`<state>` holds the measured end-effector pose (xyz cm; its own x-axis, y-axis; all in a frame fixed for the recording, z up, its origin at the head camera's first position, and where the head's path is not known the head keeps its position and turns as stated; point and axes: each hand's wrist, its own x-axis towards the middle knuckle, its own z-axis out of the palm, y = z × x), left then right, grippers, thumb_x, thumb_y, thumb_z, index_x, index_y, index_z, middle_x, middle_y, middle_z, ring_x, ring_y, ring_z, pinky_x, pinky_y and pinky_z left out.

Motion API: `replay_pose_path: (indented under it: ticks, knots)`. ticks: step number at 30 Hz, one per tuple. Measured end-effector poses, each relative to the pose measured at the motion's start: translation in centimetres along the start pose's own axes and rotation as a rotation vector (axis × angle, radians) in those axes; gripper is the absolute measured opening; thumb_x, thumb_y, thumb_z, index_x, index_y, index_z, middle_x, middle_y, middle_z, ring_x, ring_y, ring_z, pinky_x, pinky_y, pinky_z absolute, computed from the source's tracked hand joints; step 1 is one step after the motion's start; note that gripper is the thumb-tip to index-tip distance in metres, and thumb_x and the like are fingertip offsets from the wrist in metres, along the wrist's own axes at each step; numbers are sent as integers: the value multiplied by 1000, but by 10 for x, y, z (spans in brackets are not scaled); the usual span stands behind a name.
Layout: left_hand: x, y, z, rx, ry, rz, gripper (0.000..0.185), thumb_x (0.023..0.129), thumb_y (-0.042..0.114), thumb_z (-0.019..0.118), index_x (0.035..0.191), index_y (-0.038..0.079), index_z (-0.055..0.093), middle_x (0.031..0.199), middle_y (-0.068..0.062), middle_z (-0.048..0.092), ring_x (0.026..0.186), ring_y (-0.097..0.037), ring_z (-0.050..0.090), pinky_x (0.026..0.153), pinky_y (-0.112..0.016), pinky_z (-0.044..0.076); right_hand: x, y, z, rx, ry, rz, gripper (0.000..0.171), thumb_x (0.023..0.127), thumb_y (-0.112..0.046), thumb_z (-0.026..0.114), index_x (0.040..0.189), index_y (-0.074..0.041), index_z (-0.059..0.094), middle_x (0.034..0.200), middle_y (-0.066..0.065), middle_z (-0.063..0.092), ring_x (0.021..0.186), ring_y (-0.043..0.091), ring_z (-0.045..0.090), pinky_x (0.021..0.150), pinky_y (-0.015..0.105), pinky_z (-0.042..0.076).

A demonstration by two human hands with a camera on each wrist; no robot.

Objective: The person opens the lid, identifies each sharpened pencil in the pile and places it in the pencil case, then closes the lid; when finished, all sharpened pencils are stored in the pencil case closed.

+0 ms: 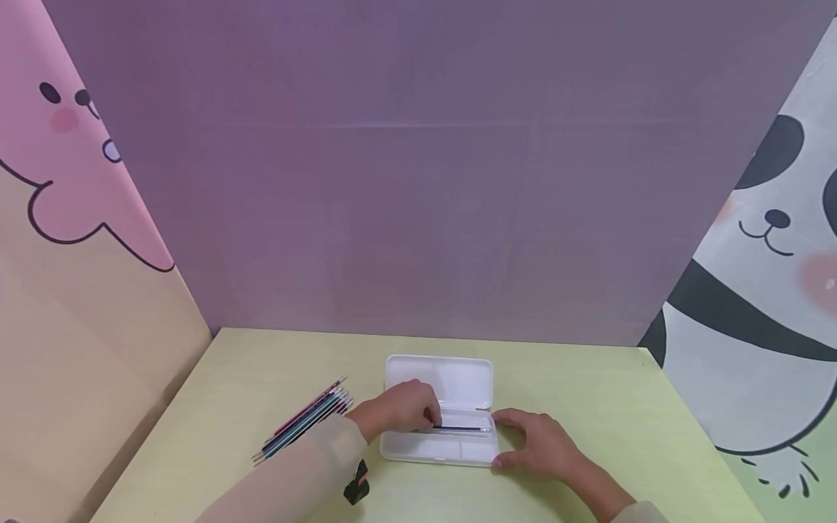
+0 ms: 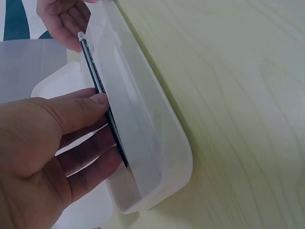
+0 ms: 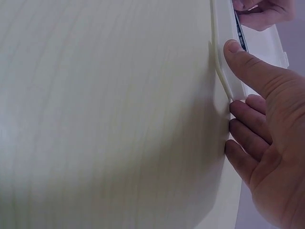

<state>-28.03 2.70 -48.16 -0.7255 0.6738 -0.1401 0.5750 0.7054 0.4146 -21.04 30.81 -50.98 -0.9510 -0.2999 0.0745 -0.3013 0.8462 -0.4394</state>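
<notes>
A: What lies on the pale green table (image 1: 588, 392)?

B: A white plastic pencil case (image 1: 438, 407), lid thrown open toward the purple backdrop, sitting near the front middle. Left of it, a bundle of pen refills (image 1: 304, 420) lies fanned on the tabletop, apart from the case.

A: And the hands?

B: The right hand (image 1: 539, 443) braces the case's right end: thumb on the rim, fingers fairly straight against the end wall, nothing clasped. The left hand (image 1: 399, 408) reaches into the tray, thumb and fingers pinching a dark pen refill (image 1: 461, 429).

A: Where exactly is that refill?

B: Lying lengthwise in the tray, along its front wall. Its pale tip points toward the right hand, close to those fingers.
</notes>
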Motion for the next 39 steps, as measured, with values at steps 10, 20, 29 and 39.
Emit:
replay_pose_path:
  ticks: [10, 20, 29, 39]
  knots:
    - [3, 5, 5, 69, 14, -14, 15, 87, 8, 80, 92, 22, 85, 86, 14, 75, 77, 2, 59, 75, -18, 51, -1, 0, -2, 4, 3, -12, 76, 61, -55, 93, 126, -22, 70, 123, -4, 73, 116, 26, 67, 100, 52, 50]
    - [2, -2, 9, 99, 14, 18, 15, 88, 11, 80, 97, 23, 84, 88, 15, 73, 79, 1, 57, 80, -18, 50, -2, -3, -1, 6, -3, -5, 76, 60, -55, 92, 125, -23, 70, 123, -5, 73, 116, 26, 67, 99, 51, 51]
    - [-13, -8, -4, 76, 30, 30, 17, 91, 17, 77, 106, 21, 82, 91, 13, 72, 81, -2, 56, 80, -21, 50, -1, -1, -2, -10, 15, -14, 76, 60, -55, 93, 125, -23, 70, 122, -6, 74, 115, 25, 67, 98, 50, 51]
    - [-43, -41, -36, -236, 103, -9, 22, 87, 15, 81, 108, 11, 79, 88, 9, 70, 83, -7, 62, 75, -25, 53, 1, 0, 0, -21, 27, -20, 74, 61, -55, 92, 124, -24, 71, 121, -7, 74, 116, 24, 67, 98, 49, 51]
